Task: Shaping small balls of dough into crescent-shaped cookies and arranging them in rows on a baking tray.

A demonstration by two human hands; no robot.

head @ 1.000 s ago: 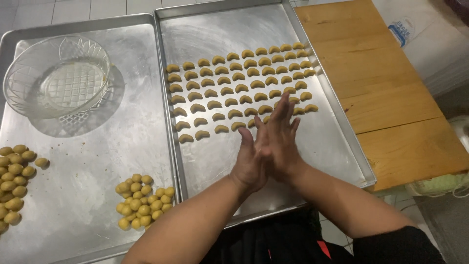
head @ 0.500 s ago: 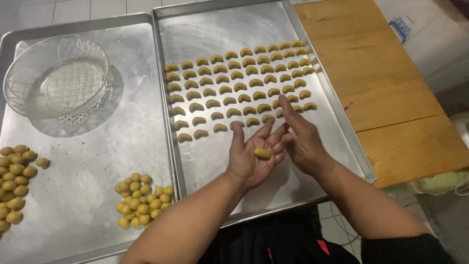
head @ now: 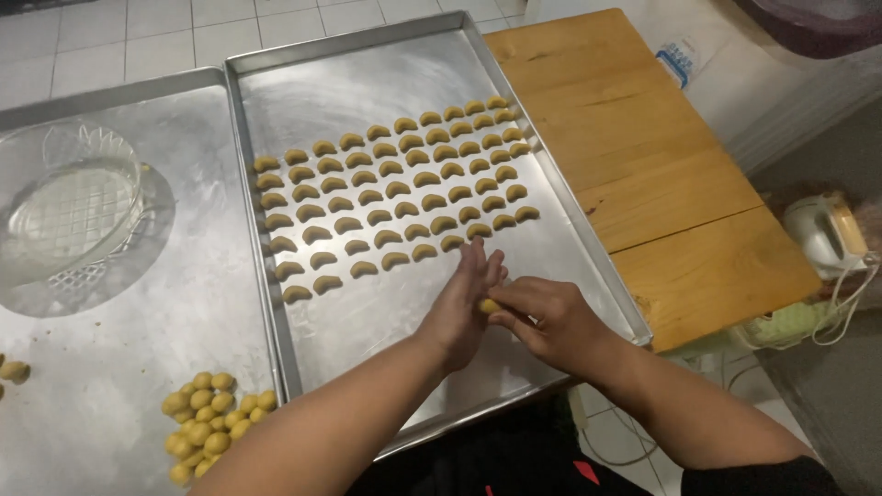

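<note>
Right hand (head: 549,323) pinches a small yellow dough piece (head: 488,306) with narrowed fingertips against the flat-fingered left hand (head: 462,308), just short of the crescent-shaped dough rows (head: 395,188) on the metal baking tray (head: 560,248); soft dough, so overpressure risks squashing it.

Dough piece (head: 488,306) seemingly between both hands

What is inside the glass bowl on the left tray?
The glass bowl looks empty: its cut pattern and the metal tray show through it. No dough lies in it. The dough balls sit apart, nearer the person. Any thin film of oil or water cannot be told.
</note>
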